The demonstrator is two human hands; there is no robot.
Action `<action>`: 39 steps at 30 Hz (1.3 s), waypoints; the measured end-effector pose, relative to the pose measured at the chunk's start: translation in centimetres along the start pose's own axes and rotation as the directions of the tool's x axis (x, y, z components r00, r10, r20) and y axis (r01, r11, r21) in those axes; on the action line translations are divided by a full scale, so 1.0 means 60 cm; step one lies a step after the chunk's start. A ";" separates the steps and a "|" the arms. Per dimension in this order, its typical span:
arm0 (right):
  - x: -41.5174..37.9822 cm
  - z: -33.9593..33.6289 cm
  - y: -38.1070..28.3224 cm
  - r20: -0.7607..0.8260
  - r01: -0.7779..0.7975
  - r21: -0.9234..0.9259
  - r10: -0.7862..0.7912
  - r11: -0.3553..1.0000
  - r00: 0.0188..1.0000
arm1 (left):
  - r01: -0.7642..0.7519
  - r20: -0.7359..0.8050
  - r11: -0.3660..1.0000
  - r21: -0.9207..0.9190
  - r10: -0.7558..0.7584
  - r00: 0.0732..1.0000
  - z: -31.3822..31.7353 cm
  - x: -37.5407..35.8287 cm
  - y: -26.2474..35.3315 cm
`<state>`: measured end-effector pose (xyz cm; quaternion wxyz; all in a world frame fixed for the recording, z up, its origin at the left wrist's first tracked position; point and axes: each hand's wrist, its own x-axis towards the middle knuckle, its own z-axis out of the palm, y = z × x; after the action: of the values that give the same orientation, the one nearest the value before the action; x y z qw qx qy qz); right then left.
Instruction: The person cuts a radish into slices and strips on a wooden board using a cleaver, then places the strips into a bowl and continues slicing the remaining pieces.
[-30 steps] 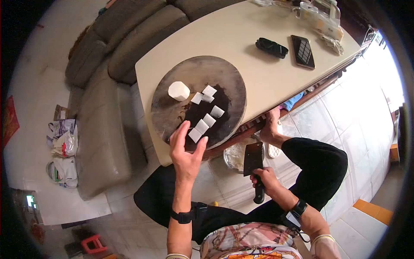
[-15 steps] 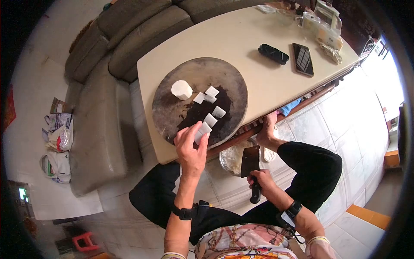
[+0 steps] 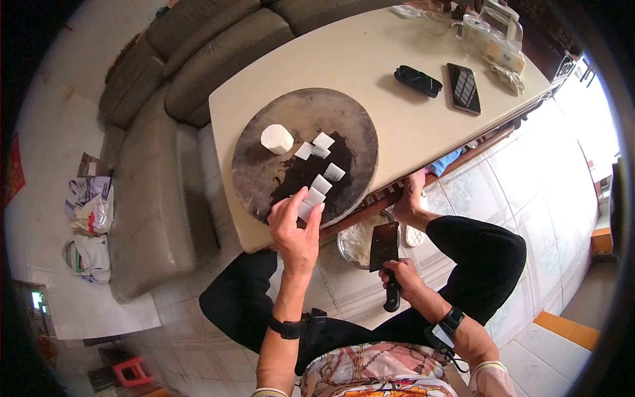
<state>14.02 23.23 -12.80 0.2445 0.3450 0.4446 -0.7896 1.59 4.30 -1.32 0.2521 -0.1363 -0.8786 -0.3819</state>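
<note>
A round, dark-stained chopping board lies on the table. My left hand is at its near edge, thumb and fingers pinched around a white square-cut slice. Another white slice lies against the held one, in a line with further slices. A small cluster of white slices lies farther up the board, beside a thick white faceted chunk, which looks like peeled radish. Off the board, over the floor, my right hand grips the black handle of a cleaver, its broad blade pointing away from me.
A metal basin with pale contents sits on the floor beyond the cleaver. On the cream table are a black glasses case, a phone and a clear jug. A grey sofa runs along the left.
The view has shifted very slightly. My left hand keeps its pinch at the board's near edge, and the cleaver stays almost in place in my right hand.
</note>
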 end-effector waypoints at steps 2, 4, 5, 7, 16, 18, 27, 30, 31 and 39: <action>0.000 0.000 -0.003 0.003 0.011 -0.011 -0.011 1.000 1.000 | -0.018 -0.026 1.000 0.006 0.018 0.999 0.001 0.003 0.002; 0.001 -0.002 -0.001 -0.004 0.004 0.002 -0.004 1.000 1.000 | -0.036 -0.051 0.999 0.009 0.037 0.998 0.003 0.011 0.011; 0.004 -0.003 0.001 -0.004 0.006 0.004 -0.006 1.000 1.000 | -0.059 -0.026 0.995 0.080 0.061 0.998 0.002 0.018 0.021; 0.007 -0.004 0.007 -0.017 0.019 0.047 -0.018 0.999 1.000 | -0.084 0.000 0.985 0.154 0.085 0.996 0.005 0.032 0.034; -0.002 -0.004 -0.003 -0.013 0.013 0.067 -0.013 0.998 1.000 | -0.014 0.069 0.994 0.111 0.007 0.998 0.049 0.064 0.021; 0.000 -0.005 -0.002 -0.012 0.017 0.066 -0.016 0.998 1.000 | -0.010 0.060 0.995 0.102 0.004 0.998 0.048 0.064 0.020; 0.002 -0.003 -0.003 -0.004 0.020 0.061 -0.020 0.998 1.000 | -0.109 0.053 0.987 0.120 0.103 0.993 0.049 0.065 0.024; 0.001 -0.002 -0.004 -0.018 0.019 0.048 -0.019 0.999 1.000 | -0.140 0.107 0.955 0.260 0.116 0.988 0.047 0.069 0.037; 0.000 -0.001 -0.004 -0.023 0.021 0.039 -0.020 0.999 1.000 | -0.140 0.105 0.955 0.261 0.117 0.988 0.047 0.071 0.039; 0.000 -0.005 -0.002 -0.003 0.027 0.076 -0.027 0.997 1.000 | -0.166 0.111 0.932 0.322 0.137 0.984 0.055 0.076 0.030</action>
<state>14.03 23.54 -12.83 0.2199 0.3489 0.4192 -0.8088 -2.59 8.19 0.34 0.2619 -0.1760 -0.9270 -0.2029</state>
